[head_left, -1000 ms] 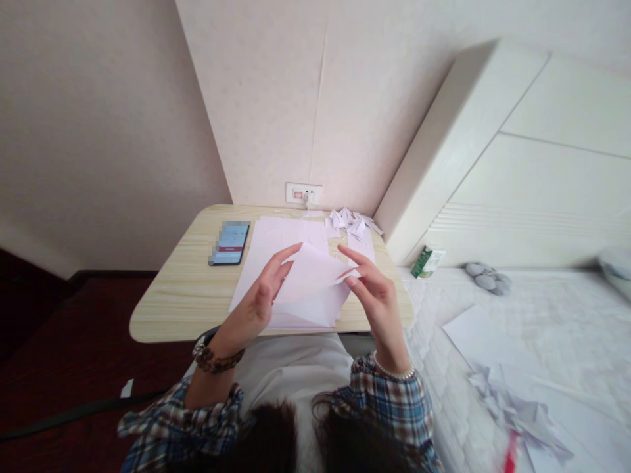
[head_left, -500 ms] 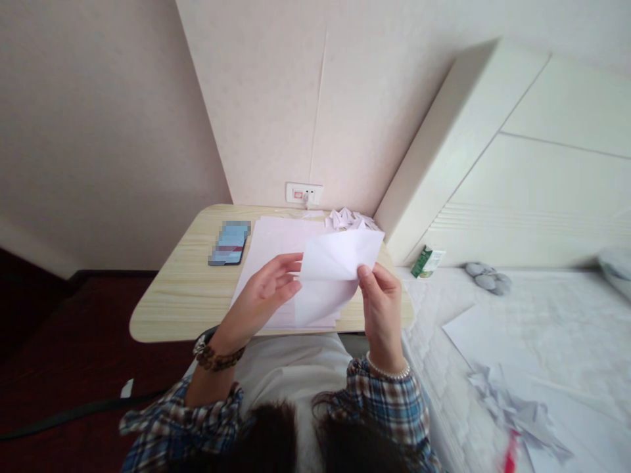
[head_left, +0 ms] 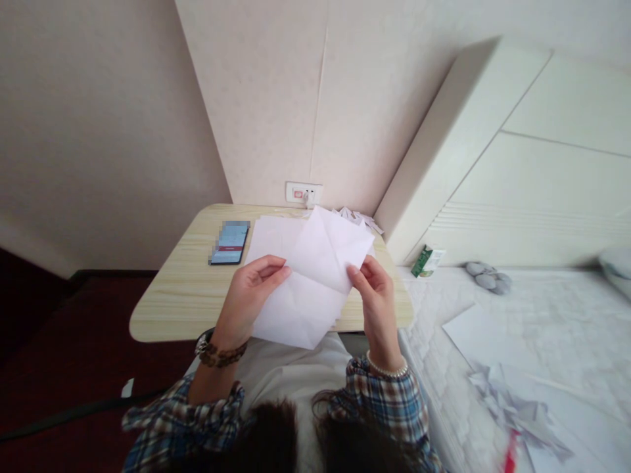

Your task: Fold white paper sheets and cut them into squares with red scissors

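A creased white sheet of paper (head_left: 315, 263) is held up over the table, tilted, with its fold lines crossing near the middle. At its left edge my left hand (head_left: 254, 289) pinches it between thumb and fingers. My right hand (head_left: 375, 292) grips the right edge the same way. Beneath it lies a stack of white paper (head_left: 271, 233), largely covered by the held sheet. Behind the sheet, small folded paper pieces (head_left: 362, 219) lie at the table's far right corner, partly hidden.
A phone (head_left: 230, 243) lies on the left of the wooden table (head_left: 180, 295). On the bed (head_left: 444, 368) to the right are a green and white carton (head_left: 427, 261), grey slippers or a soft grey item (head_left: 488, 277), loose sheets (head_left: 483, 335) and crumpled folded paper (head_left: 527, 414).
My left hand, open beside the paper before, has closed on its left edge. The folded sheet has been opened out and turned, and now hangs lower toward me.
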### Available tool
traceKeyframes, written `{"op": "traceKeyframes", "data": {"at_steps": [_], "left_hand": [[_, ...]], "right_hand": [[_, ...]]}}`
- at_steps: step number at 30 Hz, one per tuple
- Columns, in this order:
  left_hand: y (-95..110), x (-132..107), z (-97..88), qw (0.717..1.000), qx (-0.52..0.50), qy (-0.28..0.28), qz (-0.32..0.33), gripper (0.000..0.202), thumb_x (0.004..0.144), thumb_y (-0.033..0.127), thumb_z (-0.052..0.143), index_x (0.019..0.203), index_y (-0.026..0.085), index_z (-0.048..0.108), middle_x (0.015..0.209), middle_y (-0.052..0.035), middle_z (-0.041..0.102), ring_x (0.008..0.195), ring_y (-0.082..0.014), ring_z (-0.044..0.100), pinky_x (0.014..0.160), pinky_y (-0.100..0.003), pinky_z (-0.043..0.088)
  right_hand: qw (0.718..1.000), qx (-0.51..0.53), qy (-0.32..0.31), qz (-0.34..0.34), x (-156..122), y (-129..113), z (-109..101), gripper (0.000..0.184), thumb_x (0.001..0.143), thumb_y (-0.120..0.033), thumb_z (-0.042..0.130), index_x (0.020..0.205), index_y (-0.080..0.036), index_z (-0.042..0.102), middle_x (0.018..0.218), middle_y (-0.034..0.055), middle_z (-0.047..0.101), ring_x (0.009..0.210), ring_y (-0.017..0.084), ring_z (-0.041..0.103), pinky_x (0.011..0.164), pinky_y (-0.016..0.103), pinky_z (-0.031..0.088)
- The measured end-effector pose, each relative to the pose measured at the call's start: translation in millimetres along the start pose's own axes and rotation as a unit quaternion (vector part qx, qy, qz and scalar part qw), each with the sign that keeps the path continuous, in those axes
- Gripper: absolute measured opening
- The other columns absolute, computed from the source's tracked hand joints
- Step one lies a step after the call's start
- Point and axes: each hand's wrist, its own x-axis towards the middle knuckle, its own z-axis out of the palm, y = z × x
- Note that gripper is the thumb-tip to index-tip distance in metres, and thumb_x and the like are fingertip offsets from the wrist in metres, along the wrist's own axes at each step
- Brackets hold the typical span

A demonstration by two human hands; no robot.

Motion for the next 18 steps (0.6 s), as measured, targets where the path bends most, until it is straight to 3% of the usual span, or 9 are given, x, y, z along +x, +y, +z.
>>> {"op": "traceKeyframes", "data": {"at_steps": [3, 9, 13, 18], "left_hand": [[1.2, 0.8, 0.5, 1.000, -0.011, 0.021, 0.007, 0.023, 0.061, 0.029, 0.079, 0.075, 0.018, 0.065, 0.069, 0.0028, 0.066, 0.066, -0.0129, 0.059, 0.061, -0.022, 0.043], [5.8, -0.3, 0.8, 0.999, 0.000, 0.036, -0.007, 0.030, 0.062, 0.027, 0.075, 0.085, 0.021, 0.056, 0.065, 0.0056, 0.064, 0.054, -0.0112, 0.054, 0.051, -0.021, 0.038], [7.2, -2.0, 0.8, 0.999, 0.001, 0.033, -0.001, 0.032, 0.064, 0.027, 0.073, 0.083, 0.022, 0.048, 0.065, 0.0067, 0.062, 0.051, -0.0104, 0.052, 0.049, -0.020, 0.036], [6.4, -2.2, 1.1, 0.998, 0.042, 0.014, 0.046, 0.017, 0.068, 0.022, 0.069, 0.075, 0.020, 0.054, 0.071, 0.0040, 0.061, 0.063, -0.0110, 0.054, 0.055, -0.020, 0.037]], "right_hand": [[0.999, 0.035, 0.001, 0.012, 1.1, -0.4, 0.6, 0.028, 0.079, -0.032, 0.064, 0.103, -0.026, 0.051, 0.073, -0.0031, 0.062, 0.066, 0.014, 0.057, 0.058, 0.025, 0.045], [0.999, 0.035, 0.002, 0.006, 2.1, -1.8, 3.3, 0.027, 0.074, -0.030, 0.068, 0.075, -0.024, 0.042, 0.064, -0.0070, 0.047, 0.054, 0.009, 0.048, 0.051, 0.022, 0.043], [1.000, 0.017, -0.024, -0.003, 2.0, -1.1, 4.1, 0.022, 0.075, -0.027, 0.066, 0.072, -0.023, 0.045, 0.065, -0.0054, 0.046, 0.056, 0.010, 0.047, 0.051, 0.023, 0.043], [1.000, 0.009, -0.026, -0.007, 1.3, -0.1, 1.5, 0.012, 0.078, -0.025, 0.064, 0.081, -0.022, 0.053, 0.073, -0.0028, 0.053, 0.064, 0.011, 0.051, 0.054, 0.022, 0.044]]}}
